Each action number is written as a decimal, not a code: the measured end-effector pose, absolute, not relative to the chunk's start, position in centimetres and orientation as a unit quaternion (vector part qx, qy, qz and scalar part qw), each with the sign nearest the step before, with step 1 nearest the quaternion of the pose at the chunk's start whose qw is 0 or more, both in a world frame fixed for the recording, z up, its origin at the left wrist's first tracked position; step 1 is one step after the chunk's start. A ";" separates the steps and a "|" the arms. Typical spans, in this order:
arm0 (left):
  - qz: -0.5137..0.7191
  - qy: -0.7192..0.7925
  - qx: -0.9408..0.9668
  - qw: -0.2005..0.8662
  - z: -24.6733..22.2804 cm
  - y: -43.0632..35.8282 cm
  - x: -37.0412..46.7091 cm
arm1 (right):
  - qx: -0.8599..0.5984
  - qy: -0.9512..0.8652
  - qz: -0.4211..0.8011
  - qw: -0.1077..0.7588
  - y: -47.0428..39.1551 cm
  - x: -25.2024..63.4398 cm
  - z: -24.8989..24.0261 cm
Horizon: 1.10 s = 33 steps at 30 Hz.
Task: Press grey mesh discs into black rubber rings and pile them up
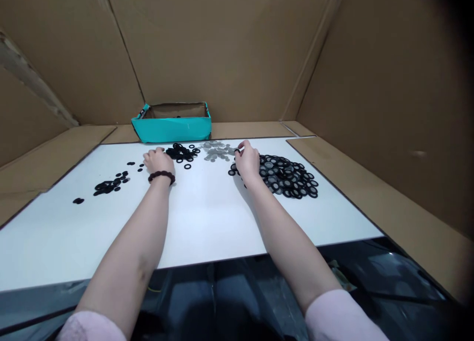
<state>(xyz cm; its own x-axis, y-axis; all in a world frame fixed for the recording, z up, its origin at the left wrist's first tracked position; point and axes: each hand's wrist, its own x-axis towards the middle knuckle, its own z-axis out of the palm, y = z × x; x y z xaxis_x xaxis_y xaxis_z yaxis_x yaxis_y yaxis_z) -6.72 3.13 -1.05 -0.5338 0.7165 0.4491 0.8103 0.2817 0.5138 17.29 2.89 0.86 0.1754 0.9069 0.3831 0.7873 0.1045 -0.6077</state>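
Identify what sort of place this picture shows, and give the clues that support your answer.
Probably a makeshift workstation: cardboard walls stand behind and beside a white work surface, where small black rings and grey discs lie in loose piles.

Discs (215,154) between left ring pile (177,152) and right washer heap (289,178); box (172,130) behind

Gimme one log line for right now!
left hand: beside black rings, grip unclear; right hand: pinching dark ring, beside larger pile; teal box: beyond both hands
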 end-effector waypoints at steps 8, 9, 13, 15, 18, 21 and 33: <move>-0.342 -0.814 -0.469 0.031 -2.2 4.2 -8.6 | -0.710 -0.621 0.026 0.331 3.5 18.4 -0.2; -0.332 -0.816 -0.473 0.032 -2.2 4.2 -8.6 | -0.716 -0.618 0.018 0.324 3.5 18.4 -0.3; -0.310 -0.815 -0.488 0.032 -1.7 3.9 -8.7 | -0.716 -0.617 -0.002 0.326 3.2 18.3 -0.2; -0.293 -0.819 -0.492 0.031 -1.5 3.8 -8.6 | -0.704 -0.626 0.000 0.334 3.1 18.2 -0.2; -0.275 -0.823 -0.496 0.035 -1.2 3.7 -8.5 | -0.691 -0.636 0.003 0.344 3.1 17.9 -0.3; -0.301 -0.816 -0.491 0.047 -1.1 3.7 -8.3 | -0.678 -0.639 -0.006 0.363 3.2 17.6 -0.3; -0.521 -0.615 -0.584 -0.096 0.1 3.1 -0.7 | -0.481 -0.726 0.153 0.467 2.0 14.7 0.7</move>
